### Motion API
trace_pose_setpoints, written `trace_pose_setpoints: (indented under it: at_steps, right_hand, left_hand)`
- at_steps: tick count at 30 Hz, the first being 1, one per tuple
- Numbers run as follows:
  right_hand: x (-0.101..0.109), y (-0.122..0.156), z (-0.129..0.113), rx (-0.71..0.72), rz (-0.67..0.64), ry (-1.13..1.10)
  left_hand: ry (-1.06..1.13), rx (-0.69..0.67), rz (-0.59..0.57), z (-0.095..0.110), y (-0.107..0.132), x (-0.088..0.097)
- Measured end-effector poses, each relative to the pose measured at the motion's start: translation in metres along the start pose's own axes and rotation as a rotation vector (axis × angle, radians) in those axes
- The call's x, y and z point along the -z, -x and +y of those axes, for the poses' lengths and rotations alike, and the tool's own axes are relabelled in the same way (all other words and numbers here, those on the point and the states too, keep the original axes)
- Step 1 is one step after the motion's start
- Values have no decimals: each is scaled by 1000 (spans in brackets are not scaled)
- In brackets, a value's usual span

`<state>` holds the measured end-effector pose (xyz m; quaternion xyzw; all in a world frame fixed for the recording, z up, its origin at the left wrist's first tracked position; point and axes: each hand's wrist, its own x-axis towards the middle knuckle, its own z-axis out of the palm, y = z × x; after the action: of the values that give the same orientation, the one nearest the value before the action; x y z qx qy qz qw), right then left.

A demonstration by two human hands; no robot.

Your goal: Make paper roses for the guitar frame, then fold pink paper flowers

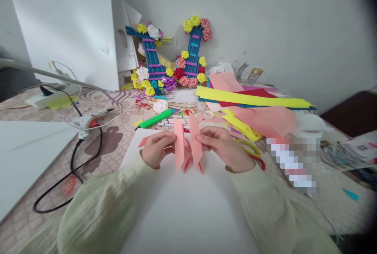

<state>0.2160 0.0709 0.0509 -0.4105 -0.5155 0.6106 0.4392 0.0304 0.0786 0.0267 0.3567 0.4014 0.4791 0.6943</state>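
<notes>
My left hand [159,147] pinches a folded pink paper strip [179,144] between thumb and fingers. Beside it, my right hand [225,147] grips another pink paper strip [195,140] the same way. The two strips stand nearly upright, side by side with a narrow gap. More folded pink paper [187,163] shows behind and below them, just over a white board [188,214]. Whether these pieces are joined to the strips I cannot tell. A pink paper end [143,141] sticks out left of my left hand.
A glue gun [88,122] with a looping black cable lies left. Behind the board are a green cutter-like tool [156,119] and several markers [173,121]. Scissors [250,150] and yellow paper strips [253,98] lie right. Two flower-covered paper guitars [151,55] lean against the wall.
</notes>
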Motion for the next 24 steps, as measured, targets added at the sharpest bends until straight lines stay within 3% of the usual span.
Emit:
trace_pose_setpoints:
  at_steps: [3, 8, 18, 24]
  right_hand:
    - [2, 2, -4, -44, -53, 38]
    - [-2, 3, 0, -58, -81, 127]
    - [-9, 2, 7, 59, 28, 286]
    - [-10, 1, 13, 111, 61, 301]
  left_hand:
    - [35, 63, 15, 2, 0, -2]
    - [14, 45, 7, 0, 0, -3]
    - [-156, -101, -74, -10, 0, 1]
    - [-209, -98, -98, -15, -1, 2]
